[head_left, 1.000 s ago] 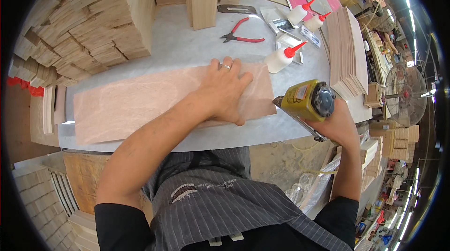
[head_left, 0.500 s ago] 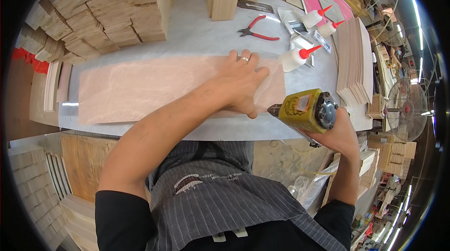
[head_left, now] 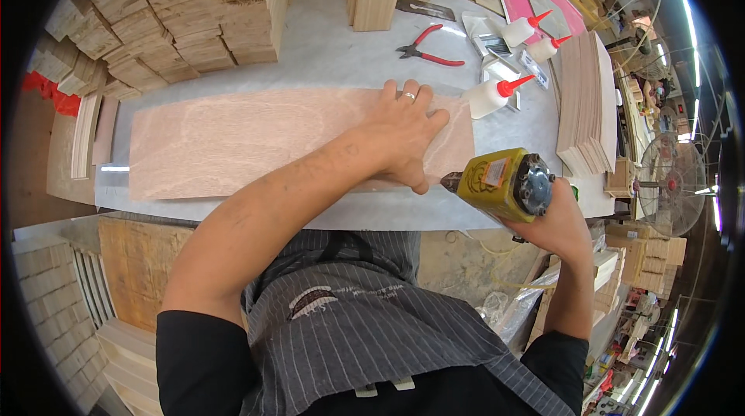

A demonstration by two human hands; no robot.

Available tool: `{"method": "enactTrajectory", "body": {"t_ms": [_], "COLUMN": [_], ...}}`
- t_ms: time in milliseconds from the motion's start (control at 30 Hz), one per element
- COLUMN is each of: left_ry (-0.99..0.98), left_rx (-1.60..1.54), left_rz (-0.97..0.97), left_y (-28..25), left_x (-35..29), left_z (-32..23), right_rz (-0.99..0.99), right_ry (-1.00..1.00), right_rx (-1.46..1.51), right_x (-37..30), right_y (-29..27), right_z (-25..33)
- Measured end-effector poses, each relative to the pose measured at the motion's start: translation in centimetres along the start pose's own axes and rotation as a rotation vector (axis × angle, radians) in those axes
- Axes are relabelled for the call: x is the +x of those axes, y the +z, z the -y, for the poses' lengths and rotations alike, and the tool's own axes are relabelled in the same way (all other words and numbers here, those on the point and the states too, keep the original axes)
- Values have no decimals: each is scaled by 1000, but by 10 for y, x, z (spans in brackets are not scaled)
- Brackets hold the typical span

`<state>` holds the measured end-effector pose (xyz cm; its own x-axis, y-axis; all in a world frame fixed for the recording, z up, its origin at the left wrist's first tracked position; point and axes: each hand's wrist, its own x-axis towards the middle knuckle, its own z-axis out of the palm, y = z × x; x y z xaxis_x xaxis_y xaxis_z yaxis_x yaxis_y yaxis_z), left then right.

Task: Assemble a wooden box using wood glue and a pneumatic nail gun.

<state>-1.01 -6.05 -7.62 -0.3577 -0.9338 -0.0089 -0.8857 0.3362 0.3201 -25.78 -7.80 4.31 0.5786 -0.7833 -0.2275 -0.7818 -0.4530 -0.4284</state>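
Observation:
A long, thin plywood panel (head_left: 256,129) with a pinkish face lies across the bench. My left hand (head_left: 403,133), a ring on one finger, grips it near its right end: the fingers reach over the far edge and the thumb is at the near edge. In my right hand (head_left: 560,218) is a yellow-green air nail gun (head_left: 493,183). My fingers wrap its handle, mostly hidden behind the tool's body. The dark nose points left, close to the panel's near right corner; whether it touches cannot be made out.
Beyond the panel's right end stands a white glue bottle (head_left: 487,98) with a red tip, two more behind it. Red-handled cutting pliers (head_left: 431,46) lie farther back. Wood strips (head_left: 186,12) are piled high at far left, thin boards (head_left: 583,105) at right. A fan (head_left: 671,183) stands beyond.
The panel's near left edge has shifted very slightly away from me. Both hands and the nail gun keep nearly the same place and hold.

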Motion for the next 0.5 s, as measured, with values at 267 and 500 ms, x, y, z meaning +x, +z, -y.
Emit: {"method": "enactTrajectory", "body": {"t_ms": [267, 500], "left_ry": [-61, -363], "left_rx": [55, 110], "left_rz": [-70, 1], "left_y": [2, -30], "left_x": [-51, -158], "left_z": [24, 75], "right_rz": [35, 198], "right_ry": [-127, -121], "right_rx": [1, -31], "right_x": [9, 25], "right_y": [-8, 12], "right_z": [35, 75]}}
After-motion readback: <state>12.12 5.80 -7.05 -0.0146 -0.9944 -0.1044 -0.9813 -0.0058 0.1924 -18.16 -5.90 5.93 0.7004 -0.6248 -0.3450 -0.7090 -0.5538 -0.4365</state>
